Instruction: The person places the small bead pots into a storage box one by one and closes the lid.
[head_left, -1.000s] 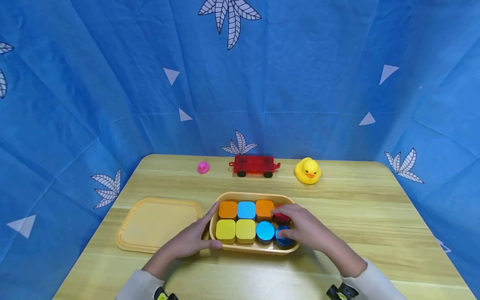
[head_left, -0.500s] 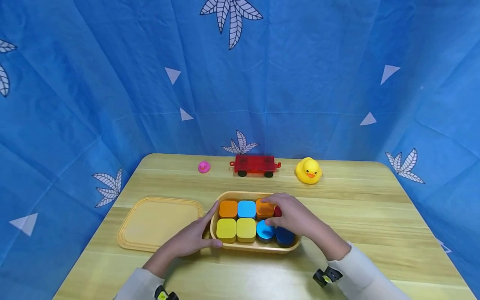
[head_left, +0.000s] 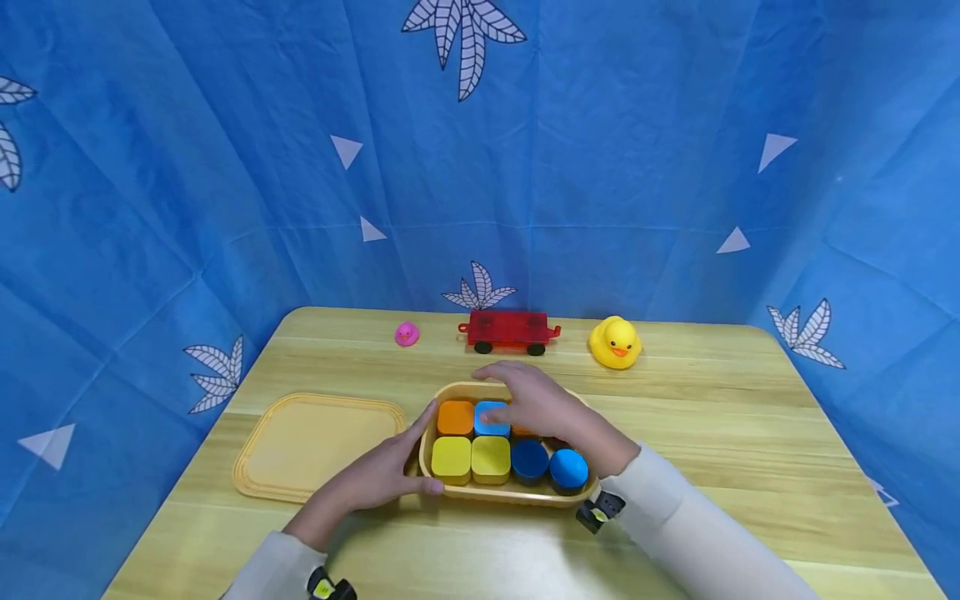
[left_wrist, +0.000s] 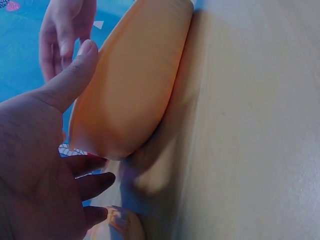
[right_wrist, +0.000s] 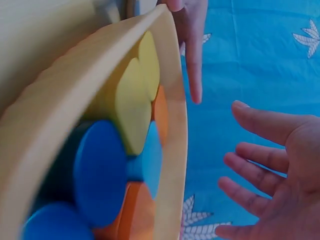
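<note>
An orange-tan plastic tub (head_left: 517,494) stands on the table, holding several toy blocks. At its left end, my left hand (head_left: 378,477) touches it with the thumb along the front rim and the fingers spread beside the end wall. My right hand (head_left: 542,403) hovers over the back row with its fingers apart, holding nothing. Beneath that hand are a light blue square block (head_left: 491,412) and a partly covered orange one. In front lie two yellow blocks (head_left: 491,461) and two round blue ones (head_left: 568,471). The right wrist view shows the right hand (right_wrist: 280,175) apart from the tub's rim.
Left of the tub lies a flat tan lid (head_left: 318,446). Along the back of the wooden table (head_left: 750,433) stand a small pink duck (head_left: 407,334), a red toy wagon (head_left: 508,330) and a yellow duck (head_left: 616,342). A blue cloth (head_left: 622,150) hangs behind.
My right hand has moved left across the tub, from its right end to above the light blue square block. The left hand and the tub have stayed put.
</note>
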